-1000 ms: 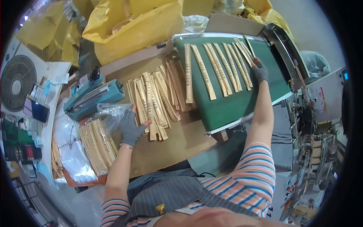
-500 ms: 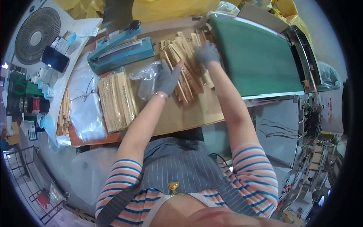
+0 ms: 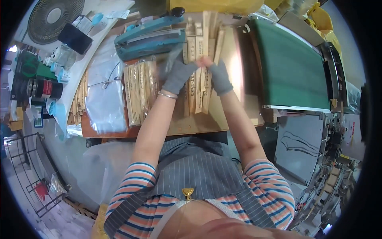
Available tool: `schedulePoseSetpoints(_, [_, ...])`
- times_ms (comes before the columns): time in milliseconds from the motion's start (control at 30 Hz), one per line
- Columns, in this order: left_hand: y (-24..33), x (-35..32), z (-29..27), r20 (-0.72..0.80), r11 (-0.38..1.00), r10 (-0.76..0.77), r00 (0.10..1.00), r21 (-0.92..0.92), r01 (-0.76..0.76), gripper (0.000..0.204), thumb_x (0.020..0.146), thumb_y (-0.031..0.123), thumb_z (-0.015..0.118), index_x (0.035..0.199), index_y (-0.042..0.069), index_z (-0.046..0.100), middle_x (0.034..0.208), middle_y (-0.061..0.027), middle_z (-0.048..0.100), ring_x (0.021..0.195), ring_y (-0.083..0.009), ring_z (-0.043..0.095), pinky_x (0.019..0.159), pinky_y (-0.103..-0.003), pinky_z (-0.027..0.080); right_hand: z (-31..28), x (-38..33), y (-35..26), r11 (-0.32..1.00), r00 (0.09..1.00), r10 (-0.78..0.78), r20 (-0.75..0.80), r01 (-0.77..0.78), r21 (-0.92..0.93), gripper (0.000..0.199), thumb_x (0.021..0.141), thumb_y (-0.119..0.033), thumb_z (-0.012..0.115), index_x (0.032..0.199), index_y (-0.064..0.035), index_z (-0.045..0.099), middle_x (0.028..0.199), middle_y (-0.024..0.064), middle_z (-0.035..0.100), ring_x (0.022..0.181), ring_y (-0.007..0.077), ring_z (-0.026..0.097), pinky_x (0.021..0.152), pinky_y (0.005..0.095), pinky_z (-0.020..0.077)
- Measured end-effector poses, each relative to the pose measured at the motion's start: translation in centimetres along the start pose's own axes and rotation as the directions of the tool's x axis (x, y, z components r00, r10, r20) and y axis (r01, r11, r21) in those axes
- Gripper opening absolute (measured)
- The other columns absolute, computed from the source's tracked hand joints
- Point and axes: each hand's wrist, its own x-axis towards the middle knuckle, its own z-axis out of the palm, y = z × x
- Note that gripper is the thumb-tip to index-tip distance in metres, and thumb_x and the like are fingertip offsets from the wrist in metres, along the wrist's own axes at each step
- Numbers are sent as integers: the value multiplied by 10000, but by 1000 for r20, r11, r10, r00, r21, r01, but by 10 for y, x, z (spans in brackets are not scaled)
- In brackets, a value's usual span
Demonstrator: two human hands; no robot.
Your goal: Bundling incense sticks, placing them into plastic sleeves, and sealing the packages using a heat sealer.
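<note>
A loose bunch of long, narrow tan paper packets with dark print, apparently wrapped chopsticks (image 3: 198, 93), stands between my hands on the work table (image 3: 181, 126). My left hand (image 3: 178, 75), in a grey fingertip-less glove, closes on the bunch from the left. From the right, my right hand (image 3: 220, 76), gloved alike, grips it, and the thumbs meet in front. The fingers behind the packets are hidden, and the bunch is blurred at its top. Beside my left hand lie filled clear bags of such packets (image 3: 137, 93). A blurred piece of clear plastic (image 3: 172, 57) shows by its knuckles.
A teal bag sealer (image 3: 153, 42) stands behind the filled bags. Flat clear bags (image 3: 104, 99) lie at the left. Right of the table runs a green conveyor belt (image 3: 292, 67). A white shelf at far left bears a fan (image 3: 55, 16), a phone (image 3: 75, 38) and bottles.
The spread packets are now gathered into a more upright bunch. My hands have come together around it, thumbs meeting. The view has shifted, so the surroundings sit differently.
</note>
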Motion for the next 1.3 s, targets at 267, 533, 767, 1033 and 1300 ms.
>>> schedulePoseSetpoints(267, [63,-45,-6,264,991,132,955,-25,-130,986,575,90,849,1384,21,291,1240,-79,509,1126,-163,492,980,-303,401,11,-40,-66,959,883,-146,446,237,-155,745,670,-132,795,1300,-19,413,1155,78,571,1075,195,546,919,302,447])
schedulePoseSetpoints(533, [86,-106,-15,409,983,-180,895,95,155,657,686,119,772,1261,12,473,1166,-57,569,1064,-151,534,916,-293,444,72,-109,-60,955,953,-248,176,270,-119,788,718,-153,767,1364,-25,335,1274,107,461,1084,177,519,913,299,437])
schedulePoseSetpoints(767, [35,-175,-5,494,617,-305,815,-550,564,643,772,425,687,1230,24,478,1118,-64,577,1021,-193,579,891,-314,474,49,-77,-26,955,678,270,683,-280,-100,473,801,-253,580,1171,39,549,957,134,623,865,200,587,826,305,451])
schedulePoseSetpoints(1033, [114,-141,-8,310,812,421,852,290,-507,387,911,207,543,1265,52,525,828,-46,618,698,-110,582,568,-246,472,53,-74,43,991,873,103,477,-130,24,597,858,-307,554,1333,19,395,1087,143,576,1018,241,550,927,344,450])
schedulePoseSetpoints(1300, [55,-247,-15,-41,742,546,837,488,-460,265,801,204,645,650,63,479,565,-82,451,472,-241,445,461,-341,356,30,-208,52,765,860,398,320,-503,401,582,856,-386,582,1282,-16,439,1164,142,568,993,254,605,868,382,511])
